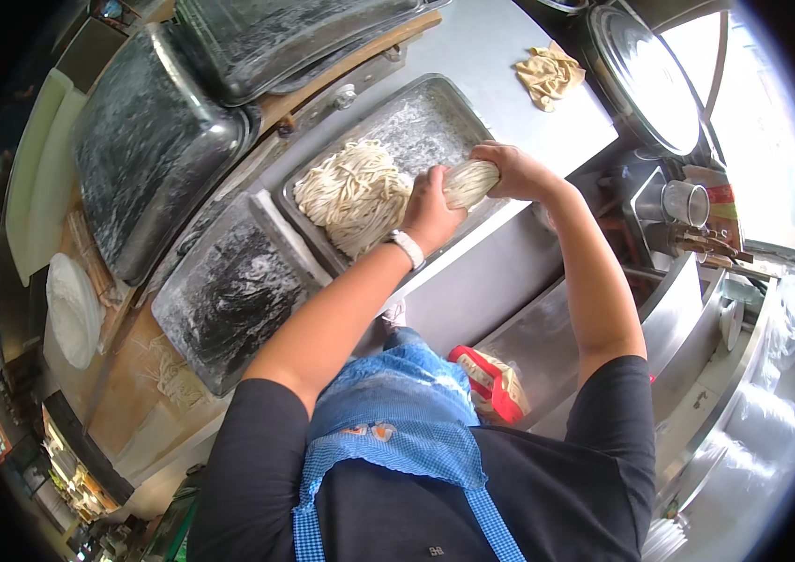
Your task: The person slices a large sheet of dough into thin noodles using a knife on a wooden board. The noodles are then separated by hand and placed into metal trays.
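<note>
A bundle of pale noodles (469, 184) is stretched between my two hands, above the right side of a floured metal tray (439, 95). My left hand (432, 211), with a light watch on its wrist, grips the bundle's left end. At its other end my right hand (510, 170) is closed around the strands. A heap of loose noodles (355, 193) lies in the left part of the tray, close to my left hand. The fingertips of both hands are partly hidden by the bundle.
Left of the tray lie a dark floured board (228, 295) and large dark trays (144, 140). A white bowl of flour (72, 309) stands at the far left. A tan cloth (550, 74) lies on the metal counter, near a big round lid (643, 81). A red and white bag (488, 383) is below.
</note>
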The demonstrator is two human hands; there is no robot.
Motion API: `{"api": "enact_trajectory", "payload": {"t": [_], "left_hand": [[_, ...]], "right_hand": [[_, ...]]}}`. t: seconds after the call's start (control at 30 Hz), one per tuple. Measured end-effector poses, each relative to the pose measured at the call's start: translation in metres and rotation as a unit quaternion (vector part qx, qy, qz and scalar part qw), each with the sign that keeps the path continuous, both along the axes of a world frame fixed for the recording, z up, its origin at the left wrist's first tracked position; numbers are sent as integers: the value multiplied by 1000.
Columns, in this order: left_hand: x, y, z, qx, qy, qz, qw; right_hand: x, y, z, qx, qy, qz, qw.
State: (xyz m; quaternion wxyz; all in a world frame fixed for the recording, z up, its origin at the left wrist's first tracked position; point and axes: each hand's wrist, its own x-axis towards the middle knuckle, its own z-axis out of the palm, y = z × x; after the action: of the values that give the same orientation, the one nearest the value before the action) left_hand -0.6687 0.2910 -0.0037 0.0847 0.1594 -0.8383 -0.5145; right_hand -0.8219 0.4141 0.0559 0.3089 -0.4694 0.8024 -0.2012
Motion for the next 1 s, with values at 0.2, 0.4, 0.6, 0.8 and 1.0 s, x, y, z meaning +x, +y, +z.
{"api": "enact_trajectory", "payload": {"t": [0.2,0.4,0.6,0.8,1.0], "left_hand": [[4,21,-67,-235,-73,-98,964],[23,19,-56,-241,-31,-103,965],[123,-27,3,-101,156,-113,976],[322,-123,43,-158,125,227,953],[531,-190,3,-283,-59,519,805]], "right_hand": [[-3,33,-65,50,238,-12,970],[13,62,-109,-38,101,-277,955],[58,44,-84,-80,296,-224,925],[128,-47,-76,-267,117,-219,931],[346,-201,-1,-323,-20,73,943]]}}
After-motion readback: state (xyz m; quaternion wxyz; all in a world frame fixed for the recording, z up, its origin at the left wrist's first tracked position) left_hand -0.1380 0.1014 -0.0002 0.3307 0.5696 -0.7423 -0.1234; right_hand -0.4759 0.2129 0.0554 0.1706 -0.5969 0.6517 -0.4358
